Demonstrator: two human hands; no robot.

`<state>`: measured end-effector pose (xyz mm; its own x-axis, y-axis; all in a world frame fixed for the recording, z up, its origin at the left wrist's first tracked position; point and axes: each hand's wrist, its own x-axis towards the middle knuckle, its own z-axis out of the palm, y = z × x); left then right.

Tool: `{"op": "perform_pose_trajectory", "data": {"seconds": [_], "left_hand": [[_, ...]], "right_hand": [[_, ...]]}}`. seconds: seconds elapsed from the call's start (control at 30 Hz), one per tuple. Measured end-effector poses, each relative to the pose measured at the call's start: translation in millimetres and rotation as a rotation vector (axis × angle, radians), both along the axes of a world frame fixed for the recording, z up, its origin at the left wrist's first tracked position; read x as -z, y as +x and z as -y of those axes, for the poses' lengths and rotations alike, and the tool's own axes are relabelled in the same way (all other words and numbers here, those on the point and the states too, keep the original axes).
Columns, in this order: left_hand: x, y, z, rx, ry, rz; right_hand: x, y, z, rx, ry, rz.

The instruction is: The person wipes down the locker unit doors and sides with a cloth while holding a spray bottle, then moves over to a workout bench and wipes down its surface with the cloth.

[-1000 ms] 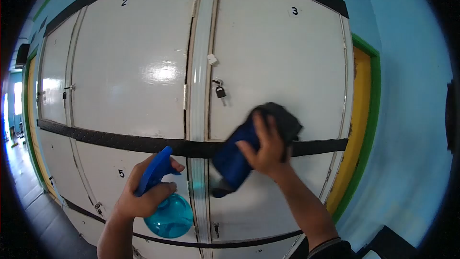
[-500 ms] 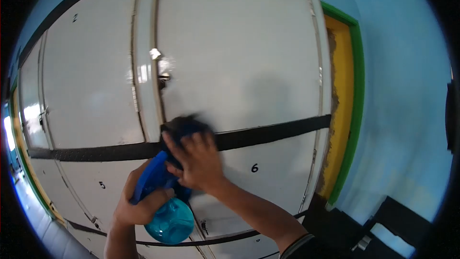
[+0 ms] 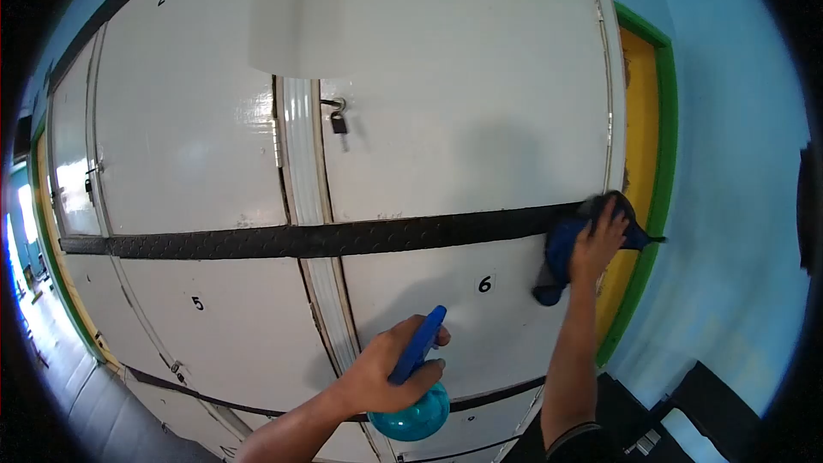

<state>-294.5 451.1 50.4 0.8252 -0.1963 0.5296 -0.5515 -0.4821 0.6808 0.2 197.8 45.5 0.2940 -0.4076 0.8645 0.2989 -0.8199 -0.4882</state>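
My left hand [image 3: 390, 366] is wrapped round the neck of a spray bottle [image 3: 411, 416] with a blue trigger head and a clear turquoise body. It is in front of the white locker door marked 6 [image 3: 429, 291]. My right hand [image 3: 598, 244] presses a dark blue cloth [image 3: 561, 249] against the right end of the black textured strip [image 3: 446, 229] between the upper and lower doors. Part of the cloth bunches under the fingers, and a corner sticks out to the right over the green frame.
A small padlock [image 3: 339, 123] hangs from the latch of the upper door [image 3: 480, 77]. Right of the lockers are a green-framed yellow edge [image 3: 667, 120] and a light blue wall [image 3: 737, 206]. Black objects [image 3: 720, 403] stand at the lower right; a tiled floor [image 3: 77, 386] shows at the lower left.
My right hand has slid the cloth along the black strip from near the middle to its right end. My left hand has moved right with the spray bottle, and the hands are now apart.
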Motion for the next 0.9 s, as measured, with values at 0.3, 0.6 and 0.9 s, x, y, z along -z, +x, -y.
{"op": "perform_pose_trajectory", "data": {"seconds": [0.3,0.6,0.9], "left_hand": [[6.2,-92.5,5.9,-0.354,-0.374,0.08],[49.0,-133.9,-29.2,-0.511,-0.444,-0.034],[95.8,-109.5,-23.9,-0.456,-0.432,-0.035]], "right_hand": [[4.4,-199.4,-287.7,-1.066,-0.426,0.513],[14.8,-116.4,-141.0,-0.667,-0.394,0.479],[53.0,-76.5,-103.4,0.238,-0.241,-0.369]]}}
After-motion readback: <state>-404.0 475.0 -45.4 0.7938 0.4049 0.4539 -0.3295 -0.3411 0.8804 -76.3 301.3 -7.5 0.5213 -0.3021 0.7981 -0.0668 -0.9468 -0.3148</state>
